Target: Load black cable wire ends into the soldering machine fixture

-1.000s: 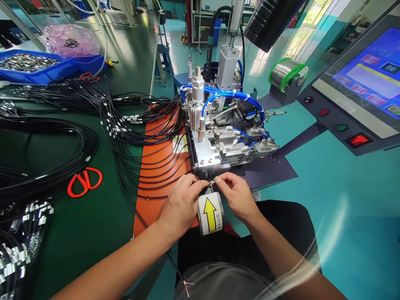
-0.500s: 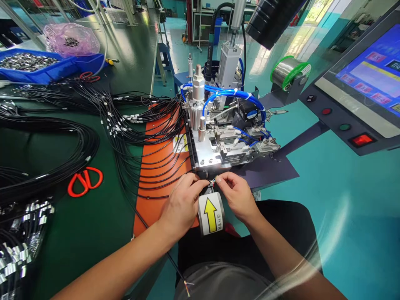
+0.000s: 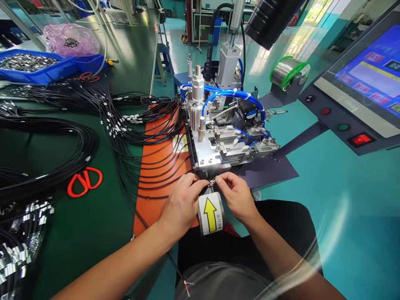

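At the front edge of the machine, my left hand [image 3: 183,202] is closed in a pinch on a black cable's end, most of it hidden by the fingers. Thin coloured wires [image 3: 212,182] stick out between the two hands. My right hand [image 3: 238,195] pinches the tips of these wires between thumb and forefinger. Just below the fingertips is a round drum [image 3: 211,213] with a yellow arrow label. The metal machine [image 3: 218,141] with blue air hoses stands directly beyond both hands.
Black cables [image 3: 165,162] lie across an orange mat [image 3: 153,208] at the left. One loose cable end [image 3: 186,285] hangs near my lap. Red-handled scissors [image 3: 85,182] rest on the green table [image 3: 109,233]. A solder wire spool [image 3: 289,71] and control panel [image 3: 359,108] stand at the right.
Both hands stay in nearly the same place, still pinching at the wires. The view has shifted very slightly.
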`<move>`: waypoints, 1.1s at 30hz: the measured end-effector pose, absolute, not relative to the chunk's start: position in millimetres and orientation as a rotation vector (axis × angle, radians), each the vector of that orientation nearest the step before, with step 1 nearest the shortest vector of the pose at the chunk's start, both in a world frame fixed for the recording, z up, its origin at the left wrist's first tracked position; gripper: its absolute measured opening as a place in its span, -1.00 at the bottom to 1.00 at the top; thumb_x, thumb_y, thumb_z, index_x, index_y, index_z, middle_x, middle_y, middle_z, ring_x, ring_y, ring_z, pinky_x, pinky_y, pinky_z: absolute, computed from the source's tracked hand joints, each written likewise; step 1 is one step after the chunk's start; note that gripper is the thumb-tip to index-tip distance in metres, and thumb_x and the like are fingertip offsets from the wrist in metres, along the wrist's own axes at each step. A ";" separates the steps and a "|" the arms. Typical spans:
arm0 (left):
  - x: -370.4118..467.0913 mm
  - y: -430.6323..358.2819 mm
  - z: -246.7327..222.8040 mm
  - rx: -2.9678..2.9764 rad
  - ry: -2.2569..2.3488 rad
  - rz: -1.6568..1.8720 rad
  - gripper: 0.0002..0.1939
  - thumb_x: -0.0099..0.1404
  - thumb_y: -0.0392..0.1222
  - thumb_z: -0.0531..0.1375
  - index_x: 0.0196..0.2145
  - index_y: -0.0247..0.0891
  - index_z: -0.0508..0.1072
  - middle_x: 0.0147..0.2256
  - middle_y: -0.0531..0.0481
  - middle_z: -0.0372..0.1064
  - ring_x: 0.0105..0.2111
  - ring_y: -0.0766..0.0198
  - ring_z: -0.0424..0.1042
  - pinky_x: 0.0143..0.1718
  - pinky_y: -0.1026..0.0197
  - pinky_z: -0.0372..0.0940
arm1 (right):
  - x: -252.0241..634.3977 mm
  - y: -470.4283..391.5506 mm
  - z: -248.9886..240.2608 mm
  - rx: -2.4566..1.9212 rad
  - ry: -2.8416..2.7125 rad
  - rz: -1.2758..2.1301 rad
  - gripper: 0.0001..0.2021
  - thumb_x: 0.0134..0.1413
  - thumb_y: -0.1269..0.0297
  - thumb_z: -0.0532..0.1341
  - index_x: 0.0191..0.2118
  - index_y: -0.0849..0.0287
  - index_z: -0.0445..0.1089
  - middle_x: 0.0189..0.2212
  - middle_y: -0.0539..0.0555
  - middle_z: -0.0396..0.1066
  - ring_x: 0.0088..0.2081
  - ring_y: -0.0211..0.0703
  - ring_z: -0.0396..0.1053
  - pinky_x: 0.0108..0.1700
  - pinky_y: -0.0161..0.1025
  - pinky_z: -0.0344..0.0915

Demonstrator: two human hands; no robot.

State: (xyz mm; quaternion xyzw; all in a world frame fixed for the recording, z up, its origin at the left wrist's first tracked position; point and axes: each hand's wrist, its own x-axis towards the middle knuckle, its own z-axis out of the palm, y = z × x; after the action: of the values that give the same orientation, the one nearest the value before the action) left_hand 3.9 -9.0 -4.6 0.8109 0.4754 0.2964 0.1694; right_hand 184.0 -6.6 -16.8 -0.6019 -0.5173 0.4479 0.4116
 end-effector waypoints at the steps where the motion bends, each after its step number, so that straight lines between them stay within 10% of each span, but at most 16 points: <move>1: 3.9 -9.2 -4.8 2.305 1.350 0.842 -0.73 0.40 -0.37 0.04 -0.09 -0.24 0.49 -0.25 -0.06 0.29 -0.20 0.19 0.30 -0.19 0.18 0.29 | 183.8 -6.5 -17.1 -1.511 -1.303 1.126 -0.72 0.19 0.05 0.19 -0.33 0.18 0.44 -0.44 0.02 0.42 -0.44 -0.21 0.29 -0.35 -0.27 0.24; 33: 2.9 -9.0 -5.5 2.455 1.417 0.770 -0.70 0.37 -0.41 0.05 -0.07 -0.21 0.49 -0.24 -0.07 0.30 -0.22 0.18 0.27 -0.21 0.16 0.26 | 180.9 -8.0 -15.1 -1.575 -1.318 1.098 -0.70 0.19 0.04 0.17 -0.33 0.18 0.46 -0.42 0.05 0.46 -0.43 -0.16 0.34 -0.34 -0.25 0.26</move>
State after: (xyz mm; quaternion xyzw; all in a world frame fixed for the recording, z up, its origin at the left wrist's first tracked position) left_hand 2.9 -9.0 -5.5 0.8314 0.4799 0.2607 0.1021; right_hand 180.9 -8.0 -15.1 -0.6211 -0.5201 0.4330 0.3954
